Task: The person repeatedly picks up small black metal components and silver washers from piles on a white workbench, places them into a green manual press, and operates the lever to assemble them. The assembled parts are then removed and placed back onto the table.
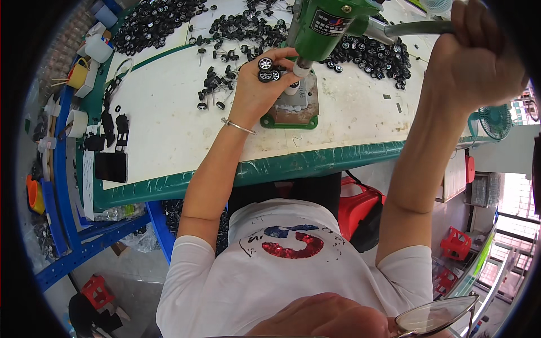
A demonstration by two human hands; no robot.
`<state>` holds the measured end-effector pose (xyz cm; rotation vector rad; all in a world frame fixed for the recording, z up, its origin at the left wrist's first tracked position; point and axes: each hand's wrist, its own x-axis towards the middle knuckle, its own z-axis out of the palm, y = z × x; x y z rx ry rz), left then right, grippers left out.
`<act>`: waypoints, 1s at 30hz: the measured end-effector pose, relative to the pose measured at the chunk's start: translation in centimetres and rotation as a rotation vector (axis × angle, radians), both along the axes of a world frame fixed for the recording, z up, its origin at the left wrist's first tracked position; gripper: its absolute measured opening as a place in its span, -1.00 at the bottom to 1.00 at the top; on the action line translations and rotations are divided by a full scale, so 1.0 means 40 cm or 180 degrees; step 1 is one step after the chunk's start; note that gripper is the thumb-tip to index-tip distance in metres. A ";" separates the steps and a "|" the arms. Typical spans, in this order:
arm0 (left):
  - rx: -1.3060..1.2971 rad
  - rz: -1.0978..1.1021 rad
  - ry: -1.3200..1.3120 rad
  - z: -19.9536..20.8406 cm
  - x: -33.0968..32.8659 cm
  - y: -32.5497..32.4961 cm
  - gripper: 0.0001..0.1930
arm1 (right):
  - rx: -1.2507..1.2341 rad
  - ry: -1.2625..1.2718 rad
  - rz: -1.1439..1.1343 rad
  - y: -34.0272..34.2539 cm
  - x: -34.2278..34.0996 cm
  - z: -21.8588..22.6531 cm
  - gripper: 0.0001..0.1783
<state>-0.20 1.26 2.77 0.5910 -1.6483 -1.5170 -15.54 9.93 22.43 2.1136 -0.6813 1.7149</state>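
At the left of the white-topped counter [160,121] with a green edge, a black rectangular phone [111,167] is laid just below some black plastic parts [121,132]. Farther right, small black-tyred wheels on thin metal axles [217,81] are scattered beyond the left forearm. By the left hand [252,84], a few loose black wheels with silver spokes [265,64] are grasped in a cluster, just beside the white cylindrical tip [301,69] of a green metal hand press [321,31]; whether a further part is pinched under the tip cannot be told. By the right hand [479,67], slightly blurred, the curved grey metal lever [420,29] is gripped near its end. A wheel-pressing step is judged to be in hand; for the next move, the part would need to be kept lined up and the fingertips held clear as the lever is pulled.
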 end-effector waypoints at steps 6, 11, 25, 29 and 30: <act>-0.0026 0.0010 0.0038 -0.029 -0.007 -0.015 -0.60 | -0.0286 -0.0642 -0.0313 -0.012 -0.002 -0.017 -0.72; 0.0002 -0.0015 -0.0368 -0.010 -0.001 -0.019 -0.67 | 0.0832 -0.1467 0.1200 -0.086 -0.145 0.004 -0.78; 0.1032 -0.0389 -0.0836 0.068 0.379 0.019 -0.76 | 0.1927 -0.2690 0.0284 -0.191 -0.166 -0.023 -0.77; 0.0927 -0.0766 -0.2030 0.056 0.617 0.105 -0.72 | 0.1916 -0.2562 0.0152 -0.178 -0.205 -0.080 -0.69; 0.0965 -0.0827 -0.2280 0.050 0.665 0.133 -0.68 | 0.1970 -0.2612 0.0040 -0.172 -0.220 -0.096 -0.66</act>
